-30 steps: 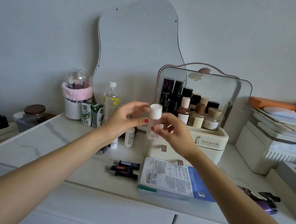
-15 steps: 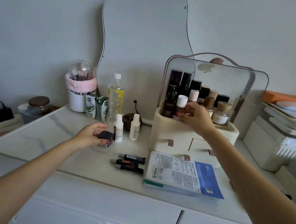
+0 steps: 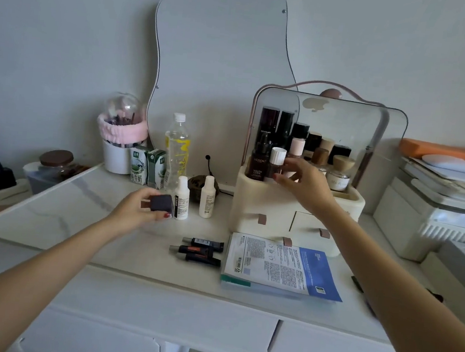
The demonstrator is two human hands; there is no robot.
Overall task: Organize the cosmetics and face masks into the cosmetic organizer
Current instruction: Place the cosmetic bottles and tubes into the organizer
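Observation:
The cream cosmetic organizer (image 3: 254,203) stands at the back right of the table with its clear lid raised and several bottles in its top tray. My right hand (image 3: 306,183) reaches into that tray, thumb and fingers around a small white-capped bottle (image 3: 276,158) standing at the front left of the tray. My left hand (image 3: 137,209) grips a small dark cube-shaped container (image 3: 162,202) just above the table. Beside it stand two small white bottles (image 3: 181,200) (image 3: 207,197). Three dark tubes (image 3: 200,251) lie in front, next to a stack of face masks (image 3: 279,267).
A wavy mirror (image 3: 222,61) leans on the wall. A water bottle (image 3: 176,147), two milk cartons (image 3: 147,167) and a brush holder with a pink band (image 3: 121,139) stand at the back left. A brown-lidded jar (image 3: 56,163) is far left, stacked boxes (image 3: 434,218) far right.
My right hand carried the white-capped bottle from mid-air into the organizer's tray. My left hand dropped to the table and picked up the dark cube-shaped container.

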